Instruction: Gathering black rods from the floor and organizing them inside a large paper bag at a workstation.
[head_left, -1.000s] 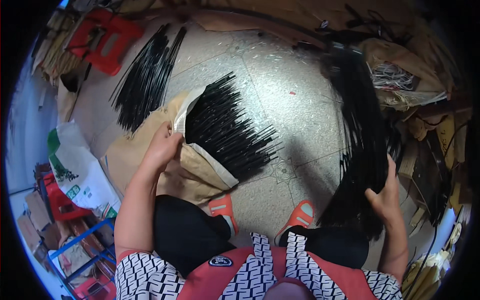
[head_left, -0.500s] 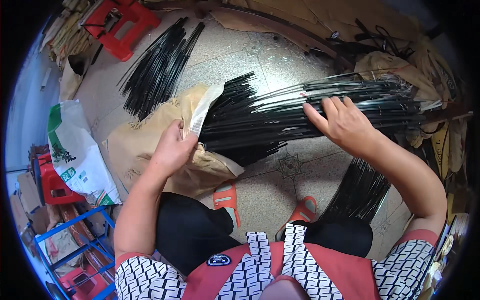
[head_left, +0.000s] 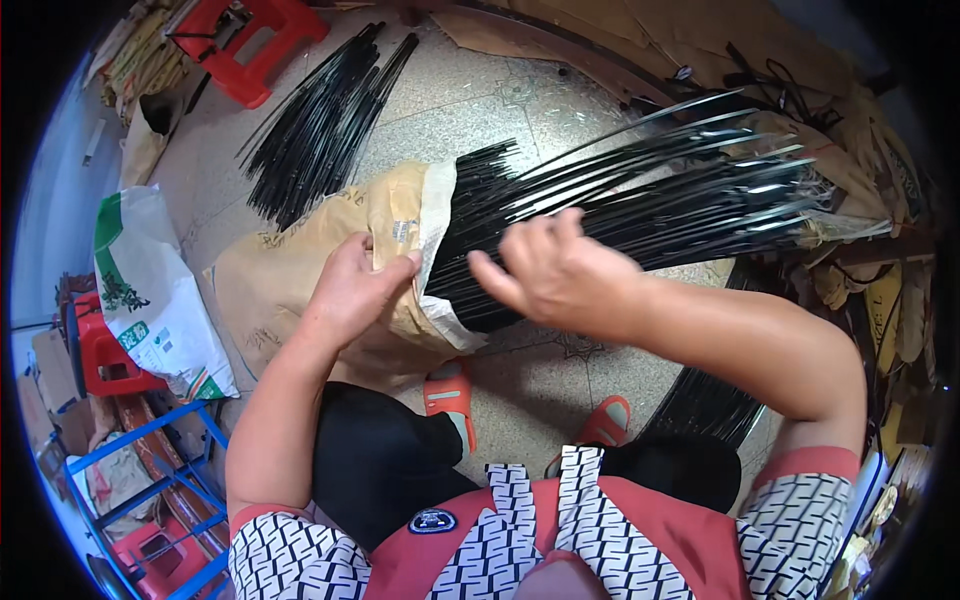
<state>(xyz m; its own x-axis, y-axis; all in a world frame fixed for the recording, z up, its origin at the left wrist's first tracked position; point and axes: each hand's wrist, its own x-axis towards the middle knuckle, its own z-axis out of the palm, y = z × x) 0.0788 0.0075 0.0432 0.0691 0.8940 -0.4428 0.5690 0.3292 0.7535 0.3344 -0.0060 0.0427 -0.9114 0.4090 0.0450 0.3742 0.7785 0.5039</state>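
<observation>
A tan woven sack (head_left: 300, 270) lies on its side with its pale folded rim turned to the right. My left hand (head_left: 355, 285) is closed on the near side of that rim, thumb on top. Long thin black rods (head_left: 680, 215) run in a thick bundle into the sack's mouth, their far ends fanning out to the right. Over the bundle, close to the mouth, is my right hand (head_left: 565, 270), thumb and fingers apart, with no rod visibly gripped. How deep the rods reach inside is hidden by the sack.
Another black rod bundle (head_left: 325, 125) lies on the floor beyond the sack; one more (head_left: 705, 405) is by my right knee. A red stool (head_left: 245, 45), a white-and-green bag (head_left: 155, 290) and a blue metal frame (head_left: 150, 430) stand left. Brown wrapping material (head_left: 850, 180) is piled right.
My right hand has slid left along the rods toward the sack's mouth. The rods' outer ends have shifted and spread upward at the right. My left hand still holds the rim, moved slightly right.
</observation>
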